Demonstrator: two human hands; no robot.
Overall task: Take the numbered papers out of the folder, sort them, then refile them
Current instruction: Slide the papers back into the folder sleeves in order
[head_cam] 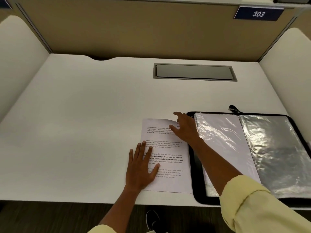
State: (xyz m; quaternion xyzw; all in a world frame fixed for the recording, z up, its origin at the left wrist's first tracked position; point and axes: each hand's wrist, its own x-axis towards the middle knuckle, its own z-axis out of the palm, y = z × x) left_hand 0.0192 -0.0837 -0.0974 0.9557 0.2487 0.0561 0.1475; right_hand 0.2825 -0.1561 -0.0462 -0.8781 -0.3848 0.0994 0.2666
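White papers (170, 165) under the flat, spread left hand (140, 170), top-right corner at the right hand's (185, 130) loosely extended fingers.

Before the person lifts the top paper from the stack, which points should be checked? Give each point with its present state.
1. Left hand presses flat on the paper stack, so the stack is held: ok.
2. Right hand is at the stack's top right corner, which curls up: ok.
3. Only one sheet is taken: cannot tell.
4. Page number is readable: cannot tell, the right hand covers that corner.
5. Folder lies open beside the stack: ok.
6. Bare desk to the left for sorting: ok.
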